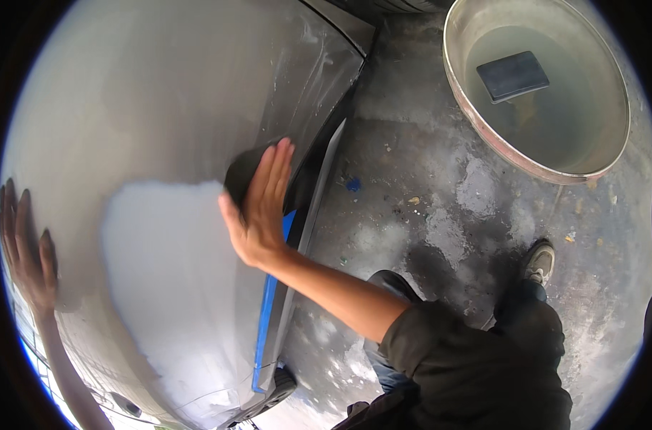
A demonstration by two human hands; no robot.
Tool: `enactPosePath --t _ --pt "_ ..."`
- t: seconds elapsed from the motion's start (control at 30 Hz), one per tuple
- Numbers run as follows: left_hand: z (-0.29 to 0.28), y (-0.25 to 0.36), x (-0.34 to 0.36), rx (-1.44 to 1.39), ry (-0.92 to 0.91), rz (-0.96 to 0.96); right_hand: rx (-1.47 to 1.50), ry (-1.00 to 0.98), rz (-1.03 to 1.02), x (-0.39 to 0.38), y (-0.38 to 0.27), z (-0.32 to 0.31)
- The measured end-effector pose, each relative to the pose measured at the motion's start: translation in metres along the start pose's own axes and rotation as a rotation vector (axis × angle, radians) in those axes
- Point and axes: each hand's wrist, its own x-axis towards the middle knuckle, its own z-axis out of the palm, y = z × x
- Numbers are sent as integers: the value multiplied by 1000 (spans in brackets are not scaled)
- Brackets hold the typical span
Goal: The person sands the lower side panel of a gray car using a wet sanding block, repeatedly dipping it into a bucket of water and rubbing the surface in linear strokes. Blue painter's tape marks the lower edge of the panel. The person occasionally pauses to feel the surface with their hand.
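My right hand (263,208) lies with its fingers together over a dark sheet of sandpaper (241,172), pressing it to a grey car body panel (161,107). The sheet shows between the thumb and fingers; the rest is hidden under the palm. Below and left of this hand is a pale, smooth-edged patch (175,279) on the panel. My left hand (31,258) is at the far left with its fingers apart and seems to rest on the panel. It holds nothing that I can see.
A round bucket (469,115) of cloudy water stands at upper right, with a dark rectangular pad (514,75) in it. Blue masking tape (266,315) runs along the panel's lower edge. The stained concrete floor (440,215) has wet spots and small scraps. My shoe (539,262) stands below the bucket.
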Motion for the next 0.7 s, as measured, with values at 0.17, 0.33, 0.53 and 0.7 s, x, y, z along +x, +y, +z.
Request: enactPosePath --t 0.17,0.33,0.53,0.7 --pt "-7 14 7 -2 23 18 -52 175 160 133 32 -45" --pt "-19 29 23 17 68 -4 -25 147 146 98 31 -34" --pt "-29 36 43 46 88 -71 165 -203 323 -59 -21 -16" --pt "2 49 22 -14 236 -253 567 -268 832 -24 -16 -132"
